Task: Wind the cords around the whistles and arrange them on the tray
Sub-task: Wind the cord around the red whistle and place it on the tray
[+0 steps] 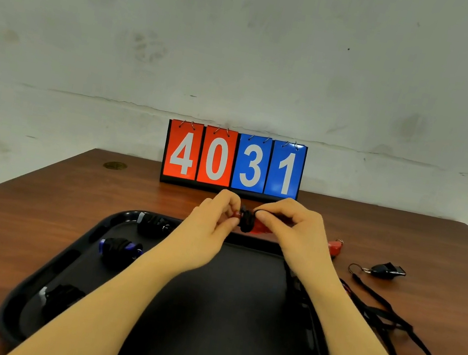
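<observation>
Right now both hands meet just above the middle of the frame, over the far rim of the black tray (17,300), and between them is a red whistle (259,228) lying crosswise, its long axis running left to right. The left hand (212,220) pinches the left end of it with curled fingers, while the right hand (293,225) curls over the right part, finger and thumb seeming to nip a loop of black cord (247,220) bunched round the whistle's middle. So the cord sits between the two hands, and the right hand looks the one placed to carry the next turn around that crosswise body. On the tray, down the left side, three wrapped whistles lie in a line: one at the upper left (154,225), a blue one (120,248) below it, and another (61,298) at the lower left. To the right of the frame, on the brown worktop (35,195), a black whistle (386,270) waits with its cord trailing loose, and a second red whistle (334,246) peeks out behind the right wrist. Behind it all stands a scoreboard (234,161) reading 4031.
</observation>
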Available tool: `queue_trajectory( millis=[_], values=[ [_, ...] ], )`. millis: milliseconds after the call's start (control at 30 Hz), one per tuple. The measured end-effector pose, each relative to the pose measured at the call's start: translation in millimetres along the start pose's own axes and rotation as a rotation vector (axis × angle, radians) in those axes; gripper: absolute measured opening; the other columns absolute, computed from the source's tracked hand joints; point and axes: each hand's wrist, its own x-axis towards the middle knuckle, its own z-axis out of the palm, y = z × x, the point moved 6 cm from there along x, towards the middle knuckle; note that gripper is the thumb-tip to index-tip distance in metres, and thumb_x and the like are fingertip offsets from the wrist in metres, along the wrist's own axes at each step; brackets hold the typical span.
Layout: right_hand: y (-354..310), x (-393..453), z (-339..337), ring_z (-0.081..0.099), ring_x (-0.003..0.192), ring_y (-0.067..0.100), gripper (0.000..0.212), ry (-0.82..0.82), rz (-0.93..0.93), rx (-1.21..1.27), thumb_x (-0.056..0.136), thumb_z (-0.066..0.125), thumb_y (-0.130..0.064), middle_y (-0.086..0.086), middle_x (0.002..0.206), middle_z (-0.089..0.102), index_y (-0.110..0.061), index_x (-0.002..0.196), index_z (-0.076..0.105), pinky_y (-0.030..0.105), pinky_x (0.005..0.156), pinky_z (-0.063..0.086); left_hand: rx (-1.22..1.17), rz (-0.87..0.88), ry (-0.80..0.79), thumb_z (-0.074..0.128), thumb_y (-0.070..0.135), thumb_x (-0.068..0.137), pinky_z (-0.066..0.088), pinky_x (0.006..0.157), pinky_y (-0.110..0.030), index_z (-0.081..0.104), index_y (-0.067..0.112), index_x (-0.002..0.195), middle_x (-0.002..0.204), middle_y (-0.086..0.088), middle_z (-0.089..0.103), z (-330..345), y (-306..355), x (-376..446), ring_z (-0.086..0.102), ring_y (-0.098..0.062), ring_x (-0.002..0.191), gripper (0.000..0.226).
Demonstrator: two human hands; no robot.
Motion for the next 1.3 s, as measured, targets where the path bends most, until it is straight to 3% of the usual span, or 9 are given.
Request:
queue_trajectory(
  millis=[133,300,400,533,767,833,967,1133,1300],
  values=[
    [8.8,1.0,-3.7,0.068,0.086,0.012,0.011,-0.025,0.183,0.325,0.078,0.069,-0.007,0.001,0.081,0.073,-0.014,0.084,0.073,0.021,0.070,0.055,-0.020,0.022,-0.046,0.044,0.014,0.095,0.047,0.080,-0.016,0.042,0.025,0.100,0.094,0.006,0.055,1.2,4.8,-2.0,0.056,-0.003,0.090,0.013],
    [12.9,1.1,-3.7,0.070,0.085,0.021,0.010,-0.084,0.268,0.456,0.076,0.068,-0.007,0.009,0.085,0.073,-0.008,0.085,0.073,0.030,0.075,0.058,-0.047,0.047,-0.078,0.044,0.013,0.096,0.040,0.069,-0.003,0.042,0.025,0.099,0.084,0.011,0.052,2.3,9.0,-3.4,0.051,0.013,0.074,0.012],
    [16.1,2.1,-4.4,0.068,0.080,0.025,0.008,-0.079,0.291,0.489,0.075,0.069,-0.010,0.013,0.083,0.072,-0.008,0.081,0.074,0.032,0.075,0.057,-0.132,0.025,-0.102,0.045,0.013,0.095,0.043,0.068,-0.007,0.044,0.024,0.099,0.080,0.011,0.052,3.7,9.0,-1.8,0.052,0.007,0.072,0.012],
    [18.3,4.0,-2.5,0.053,0.062,0.020,0.009,-0.067,0.281,0.498,0.080,0.066,-0.010,0.014,0.074,0.067,-0.011,0.076,0.074,0.020,0.055,0.047,-0.333,-0.018,-0.109,0.044,0.010,0.095,0.042,0.060,-0.016,0.046,0.021,0.096,0.070,0.007,0.054,2.8,9.6,-1.3,0.051,-0.001,0.063,0.011],
    [6.9,-2.6,16.5,0.043,0.050,0.004,0.018,-0.256,0.124,0.189,0.090,0.057,-0.018,-0.007,0.056,0.054,-0.024,0.085,0.073,0.017,0.056,0.040,-0.636,-0.152,0.090,0.043,0.009,0.095,0.038,0.047,-0.016,0.048,0.012,0.100,0.070,0.007,0.061,-6.1,-1.5,1.4,0.050,-0.007,0.050,0.007],
    [1.3,-5.1,22.7,0.043,0.048,0.000,0.023,-0.302,0.071,0.073,0.091,0.055,-0.020,-0.011,0.053,0.052,-0.032,0.077,0.068,0.011,0.054,0.037,-0.610,-0.184,0.133,0.044,0.009,0.095,0.037,0.044,-0.014,0.048,0.013,0.097,0.072,0.005,0.061,-7.2,-5.4,1.2,0.047,-0.009,0.048,0.005],
    [-4.2,-8.1,30.0,0.045,0.051,0.001,0.030,-0.372,-0.026,-0.122,0.092,0.054,-0.023,-0.008,0.054,0.050,-0.018,0.063,0.059,0.010,0.056,0.038,-0.432,-0.197,0.190,0.046,0.009,0.094,0.040,0.051,-0.015,0.048,0.017,0.093,0.079,-0.001,0.060,-8.3,-13.5,2.9,0.047,-0.002,0.049,0.008],
    [-1.6,-8.4,33.9,0.048,0.054,-0.001,0.026,-0.419,-0.014,-0.179,0.092,0.054,-0.024,-0.008,0.058,0.053,-0.009,0.076,0.066,0.009,0.058,0.038,-0.168,-0.210,0.231,0.049,0.013,0.093,0.039,0.066,-0.014,0.048,0.019,0.095,0.092,-0.003,0.062,-8.9,-25.1,5.1,0.059,-0.011,0.085,0.006],
    [-3.1,-10.2,32.8,0.054,0.063,-0.007,0.014,-0.433,-0.016,-0.197,0.091,0.056,-0.022,-0.013,0.068,0.059,-0.020,0.091,0.069,0.006,0.063,0.040,-0.019,-0.207,0.236,0.045,0.015,0.095,0.037,0.063,-0.011,0.044,0.021,0.095,0.091,0.000,0.060,-12.1,-29.9,3.0,0.056,-0.006,0.082,0.006]
  ],
)
